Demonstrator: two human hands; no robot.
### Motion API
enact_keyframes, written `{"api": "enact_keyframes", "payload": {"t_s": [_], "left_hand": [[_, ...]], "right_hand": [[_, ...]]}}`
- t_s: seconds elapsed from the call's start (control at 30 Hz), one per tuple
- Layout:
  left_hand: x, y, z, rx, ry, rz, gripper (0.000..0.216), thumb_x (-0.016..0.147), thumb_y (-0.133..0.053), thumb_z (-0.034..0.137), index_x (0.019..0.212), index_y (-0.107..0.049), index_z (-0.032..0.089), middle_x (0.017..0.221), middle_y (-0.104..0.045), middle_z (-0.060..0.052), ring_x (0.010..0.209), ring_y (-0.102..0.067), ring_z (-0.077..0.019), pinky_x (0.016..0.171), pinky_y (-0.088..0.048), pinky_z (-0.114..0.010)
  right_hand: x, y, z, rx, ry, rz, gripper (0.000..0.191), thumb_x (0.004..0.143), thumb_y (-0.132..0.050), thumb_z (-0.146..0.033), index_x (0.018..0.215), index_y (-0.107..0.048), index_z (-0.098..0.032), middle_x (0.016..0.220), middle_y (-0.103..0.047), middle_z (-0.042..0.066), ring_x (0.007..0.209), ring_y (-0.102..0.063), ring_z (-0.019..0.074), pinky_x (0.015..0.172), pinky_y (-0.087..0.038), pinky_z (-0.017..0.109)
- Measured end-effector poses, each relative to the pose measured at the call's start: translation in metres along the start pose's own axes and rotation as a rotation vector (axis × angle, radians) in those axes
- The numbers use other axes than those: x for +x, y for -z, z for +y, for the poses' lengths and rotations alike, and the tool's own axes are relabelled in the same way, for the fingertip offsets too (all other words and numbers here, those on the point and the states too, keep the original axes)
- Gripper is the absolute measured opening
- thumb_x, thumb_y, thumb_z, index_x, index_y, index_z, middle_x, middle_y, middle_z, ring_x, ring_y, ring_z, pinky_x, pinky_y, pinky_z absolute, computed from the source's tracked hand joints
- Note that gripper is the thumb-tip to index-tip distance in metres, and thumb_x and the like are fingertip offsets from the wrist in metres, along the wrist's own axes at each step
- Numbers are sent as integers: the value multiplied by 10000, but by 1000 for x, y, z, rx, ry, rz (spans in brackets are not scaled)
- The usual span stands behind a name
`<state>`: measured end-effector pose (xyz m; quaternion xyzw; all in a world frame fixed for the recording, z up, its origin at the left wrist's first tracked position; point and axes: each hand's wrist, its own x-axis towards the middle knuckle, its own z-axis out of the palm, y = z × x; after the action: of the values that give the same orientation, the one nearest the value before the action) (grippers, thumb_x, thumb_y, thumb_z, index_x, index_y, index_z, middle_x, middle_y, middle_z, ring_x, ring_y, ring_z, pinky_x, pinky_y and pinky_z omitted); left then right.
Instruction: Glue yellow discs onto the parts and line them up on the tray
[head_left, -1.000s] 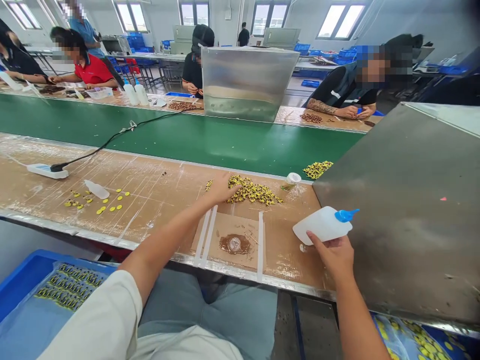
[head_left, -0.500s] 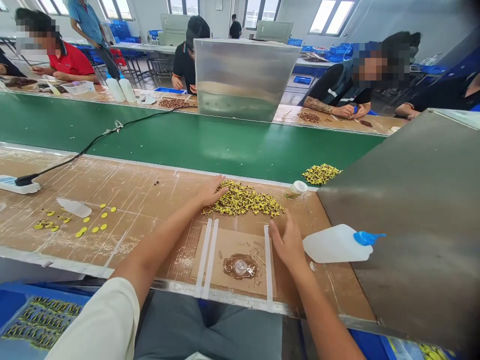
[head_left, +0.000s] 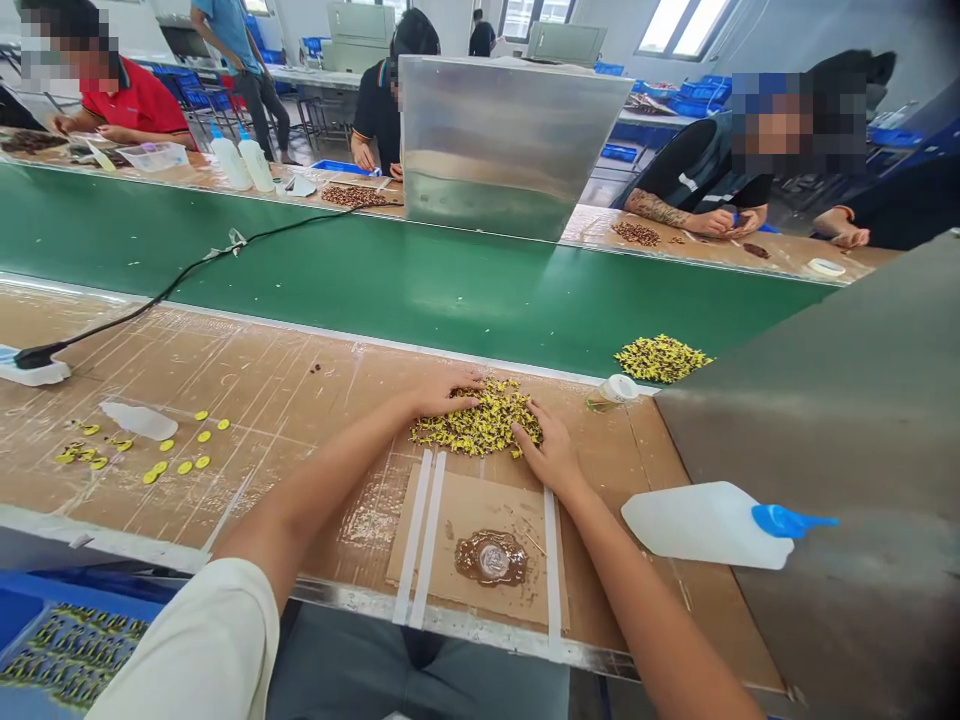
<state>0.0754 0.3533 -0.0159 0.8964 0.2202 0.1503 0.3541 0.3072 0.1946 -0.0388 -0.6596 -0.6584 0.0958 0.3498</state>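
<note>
A pile of small yellow and dark pieces lies on the brown work surface, too small to name by kind. My left hand rests flat along the pile's left and far side, fingers stretched out over it. Against its right edge lies my right hand, fingers spread and touching the pieces. Below the pile, a cardboard sheet with white tape strips carries a wet brown patch with a clear round blob in it. Neither hand grips anything that I can see.
A white bottle with a blue nozzle lies at right, near a metal panel. A small jar and another yellow pile sit beyond. Yellow discs lie left. Past the green belt, several people work.
My right hand has moved in from the right against the pile, which is now narrower and more heaped. My left hand stays at its left side. The camera view has shifted slightly.
</note>
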Motion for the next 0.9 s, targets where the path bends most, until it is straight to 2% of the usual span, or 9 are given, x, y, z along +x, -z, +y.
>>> {"api": "enact_keyframes", "payload": {"t_s": [0.1, 0.2, 0.27, 0.37, 0.5, 0.57, 0.7, 0.8, 0.9], "left_hand": [[-6, -2, 5, -52, -1, -19, 640, 860, -468, 615, 1360, -523, 218, 1510, -405, -72, 1397, -378, -219, 1186, -248, -387], [-1, -1, 6, -92, 30, 4, 684, 854, -470, 624, 1398, -475, 208, 1526, -375, -79, 1407, -361, -234, 1191, -235, -402], [9, -1, 5, -105, 43, 15, 701, 865, -448, 621, 1413, -451, 183, 1513, -398, -89, 1397, -375, -231, 1186, -244, -393], [25, -4, 2, -118, 34, 0, 677, 891, -402, 604, 1404, -463, 167, 1486, -442, -85, 1375, -403, -222, 1182, -244, -379], [30, -11, 3, -139, 21, -30, 613, 905, -381, 591, 1338, -546, 190, 1439, -503, -65, 1347, -436, -224, 1179, -246, -395], [25, -12, 7, -161, 7, -47, 594, 912, -375, 581, 1320, -563, 193, 1421, -524, -60, 1323, -468, -210, 1159, -290, -373], [4, -2, 18, -217, 29, -58, 589, 902, -401, 587, 1313, -567, 198, 1390, -556, -60, 1280, -514, -214, 1124, -348, -373], [-17, 11, 21, -167, 90, 1, 624, 897, -402, 598, 1340, -537, 180, 1424, -519, -74, 1320, -475, -216, 1152, -310, -374], [-46, 20, 20, -103, 141, 68, 666, 908, -361, 603, 1395, -468, 162, 1488, -437, -89, 1391, -383, -222, 1191, -238, -385]], "right_hand": [[1, 3, -5, 11, 23, -2, 606, 902, -451, -588, 1318, -537, -156, 1412, -493, 159, 1308, -465, 279, 1111, -357, 485], [19, 4, 1, 28, -30, 24, 639, 917, -386, -609, 1331, -528, -142, 1413, -492, 165, 1319, -458, 282, 1126, -336, 496], [38, 2, 7, 69, -53, -50, 699, 924, -335, -629, 1390, -467, -125, 1459, -439, 164, 1365, -404, 276, 1156, -293, 490], [63, -4, 12, 109, -50, -220, 720, 921, -306, -653, 1446, -399, -169, 1512, -370, 112, 1429, -297, 267, 1188, -225, 505], [73, -6, 7, 142, -4, -355, 675, 915, -330, -655, 1414, -456, -219, 1453, -465, 73, 1373, -400, 262, 1182, -258, 499], [68, -3, 2, 163, 30, -391, 647, 919, -351, -640, 1405, -469, -230, 1423, -504, 62, 1328, -462, 251, 1165, -307, 478], [51, 6, -4, 209, 86, -457, 617, 923, -407, -602, 1417, -447, -235, 1408, -519, 56, 1310, -483, 245, 1143, -349, 462], [41, 13, -6, 239, 94, -498, 617, 916, -433, -597, 1414, -450, -232, 1396, -531, 59, 1287, -508, 244, 1130, -369, 452], [37, 17, -6, 211, 67, -436, 604, 912, -409, -620, 1362, -520, -233, 1350, -575, 62, 1250, -541, 257, 1103, -399, 464]]}}
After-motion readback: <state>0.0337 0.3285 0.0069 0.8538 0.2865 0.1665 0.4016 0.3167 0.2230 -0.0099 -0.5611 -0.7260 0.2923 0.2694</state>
